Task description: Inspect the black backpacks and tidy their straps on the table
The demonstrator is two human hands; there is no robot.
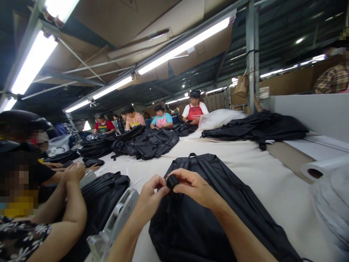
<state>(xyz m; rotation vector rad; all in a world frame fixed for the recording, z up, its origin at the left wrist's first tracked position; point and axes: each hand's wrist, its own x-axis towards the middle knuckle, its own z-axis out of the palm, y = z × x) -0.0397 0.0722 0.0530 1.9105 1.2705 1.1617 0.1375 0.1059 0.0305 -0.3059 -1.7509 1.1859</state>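
A small, dark, rounded black piece point(172, 181), perhaps a rolled strap, sits between my fingertips above a black backpack point(196, 225). My right hand point(192, 185) pinches it from the right with thumb and fingers. From the left, my left hand point(152, 194) is closed in a pinch at the piece's edge; what exactly lies between its fingertips is too small to make out. The backpack lies flat on the pale table, its top loop point(192, 155) pointing away from me.
Left of my arm stands a grey-white machine part point(114, 222). Beside it a co-worker's arms point(73, 203) reach over another black bag point(106, 193). Piled black bags point(147, 142) cover the far table point(231, 153). A plastic-wrapped roll point(327, 165) lies at right.
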